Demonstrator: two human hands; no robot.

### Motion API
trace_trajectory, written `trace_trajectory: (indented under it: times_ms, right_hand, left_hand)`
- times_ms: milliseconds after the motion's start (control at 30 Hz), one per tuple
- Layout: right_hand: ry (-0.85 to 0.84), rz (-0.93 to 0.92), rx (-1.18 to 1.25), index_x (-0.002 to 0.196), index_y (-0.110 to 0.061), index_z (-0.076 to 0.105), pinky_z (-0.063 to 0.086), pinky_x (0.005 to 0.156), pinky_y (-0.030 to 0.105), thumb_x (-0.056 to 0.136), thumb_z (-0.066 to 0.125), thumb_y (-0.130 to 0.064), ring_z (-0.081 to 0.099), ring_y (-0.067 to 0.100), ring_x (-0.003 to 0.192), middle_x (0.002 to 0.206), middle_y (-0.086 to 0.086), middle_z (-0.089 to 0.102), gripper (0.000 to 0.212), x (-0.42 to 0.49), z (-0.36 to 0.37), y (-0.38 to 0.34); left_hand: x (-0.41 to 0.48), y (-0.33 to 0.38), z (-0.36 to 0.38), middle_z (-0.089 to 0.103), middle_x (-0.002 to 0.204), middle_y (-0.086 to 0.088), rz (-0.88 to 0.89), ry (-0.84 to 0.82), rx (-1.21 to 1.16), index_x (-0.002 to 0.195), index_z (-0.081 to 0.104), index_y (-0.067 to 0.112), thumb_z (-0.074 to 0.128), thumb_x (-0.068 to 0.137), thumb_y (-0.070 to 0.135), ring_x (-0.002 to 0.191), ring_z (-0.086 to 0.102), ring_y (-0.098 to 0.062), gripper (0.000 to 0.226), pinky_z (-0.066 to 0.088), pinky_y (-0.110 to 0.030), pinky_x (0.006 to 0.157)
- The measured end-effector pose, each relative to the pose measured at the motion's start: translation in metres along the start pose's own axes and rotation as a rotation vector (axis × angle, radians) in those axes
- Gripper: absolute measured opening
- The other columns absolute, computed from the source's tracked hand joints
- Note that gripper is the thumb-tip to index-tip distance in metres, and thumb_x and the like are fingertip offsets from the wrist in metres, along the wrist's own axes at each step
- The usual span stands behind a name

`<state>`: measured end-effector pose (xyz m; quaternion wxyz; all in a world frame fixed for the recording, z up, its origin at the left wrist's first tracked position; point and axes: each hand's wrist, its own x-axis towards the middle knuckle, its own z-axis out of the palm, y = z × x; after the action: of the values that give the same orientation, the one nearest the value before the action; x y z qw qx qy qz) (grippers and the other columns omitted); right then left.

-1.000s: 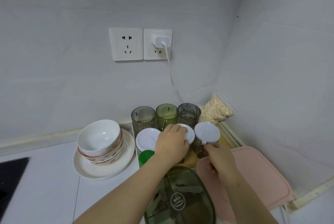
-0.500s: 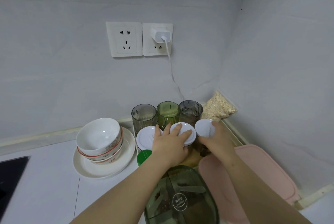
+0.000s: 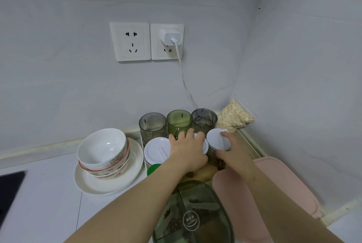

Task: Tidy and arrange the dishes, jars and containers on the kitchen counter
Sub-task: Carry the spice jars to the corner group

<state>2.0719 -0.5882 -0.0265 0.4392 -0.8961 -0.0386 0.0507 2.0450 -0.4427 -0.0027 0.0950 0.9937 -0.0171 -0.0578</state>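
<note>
Head view: left hand (image 3: 188, 150) is laid palm down over the white lid of the middle jar (image 3: 204, 144), forearm reaching in from lower left, fingers (image 3: 182, 136) spread and only lightly bent, tips at the lid's far edge; thumb not seen. Right hand (image 3: 234, 153) is curled round the right jar (image 3: 216, 141) from its right side, one finger lying on top of the round white lid; grip on the lid's rim is held. Both jars are noted as clear-bodied with dark contents, flat smooth lids with a raised bar. Left jar (image 3: 156, 150), same type, stands untouched, just beside the left hand. Behind the jars, three ribbed tumblers are ranged along the wall: grey tumbler (image 3: 152, 125), green tumbler (image 3: 179, 122), smoky tumbler (image 3: 204, 119). A clear bag of oats (image 3: 235, 117) is tucked in the corner. Glossy stacked bowls (image 3: 102, 148) sit on a cream plate (image 3: 109, 184) to the left, on the white counter (image 3: 49, 193). A translucent green divided box (image 3: 195, 213) lies under the forearms; a pink board (image 3: 284, 180) lies beside it.
</note>
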Motion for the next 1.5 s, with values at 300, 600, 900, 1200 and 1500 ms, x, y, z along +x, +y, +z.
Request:
trace_trajectory:
  times_ms: [300, 600, 900, 1200, 1500]
  right_hand:
    - [-0.046, -0.039, 0.022, 0.136, -0.025, 0.045, 0.036, 0.085, 0.022, 0.084, 0.061, -0.008, 0.041, 0.02, 0.123, 0.141, 0.003, 0.039, 0.057, 0.004, 0.002, 0.009]
    - [-0.053, -0.101, -0.039, 0.139, -0.024, 0.041, 0.037, 0.072, 0.017, 0.086, 0.062, -0.012, 0.042, 0.019, 0.118, 0.142, 0.004, 0.035, 0.058, 0.004, 0.004, 0.009]
    - [-0.074, -0.124, -0.023, 0.135, -0.023, 0.045, 0.034, 0.088, 0.022, 0.082, 0.067, -0.01, 0.039, 0.018, 0.123, 0.143, 0.002, 0.035, 0.059, 0.008, 0.001, 0.013]
    - [-0.03, -0.098, 0.013, 0.122, -0.028, 0.051, 0.038, 0.086, 0.026, 0.074, 0.069, -0.007, 0.042, 0.017, 0.115, 0.131, 0.0, 0.041, 0.055, 0.008, 0.001, 0.017]
    - [-0.046, -0.111, -0.014, 0.125, -0.025, 0.045, 0.039, 0.071, 0.022, 0.076, 0.067, -0.006, 0.04, 0.016, 0.107, 0.128, 0.001, 0.038, 0.057, 0.008, 0.001, 0.016]
  left_hand:
    - [-0.001, -0.002, 0.0, 0.044, 0.124, -0.01, -0.135, 0.082, 0.095, 0.126, 0.04, 0.027, 0.047, 0.082, 0.057, 0.115, 0.038, -0.032, 0.053, 0.028, -0.045, 0.094]
    - [-0.006, -0.016, 0.007, 0.027, 0.147, -0.012, -0.06, 0.045, 0.066, 0.14, 0.03, 0.032, 0.028, 0.09, 0.063, 0.144, 0.0, -0.03, 0.058, -0.004, -0.059, 0.112]
    - [-0.006, -0.028, 0.008, 0.008, 0.157, -0.003, -0.011, -0.073, 0.106, 0.148, 0.009, 0.038, 0.017, 0.092, 0.064, 0.144, -0.017, -0.029, 0.062, -0.007, -0.059, 0.113]
    - [-0.002, -0.021, 0.003, 0.007, 0.157, 0.009, -0.032, -0.115, 0.053, 0.147, 0.015, 0.032, 0.022, 0.093, 0.06, 0.144, -0.017, -0.029, 0.061, -0.003, -0.062, 0.111]
    - [-0.005, -0.029, 0.006, -0.004, 0.159, 0.011, 0.005, -0.122, 0.094, 0.149, 0.003, 0.037, 0.014, 0.092, 0.065, 0.144, -0.021, -0.026, 0.064, -0.006, -0.06, 0.113]
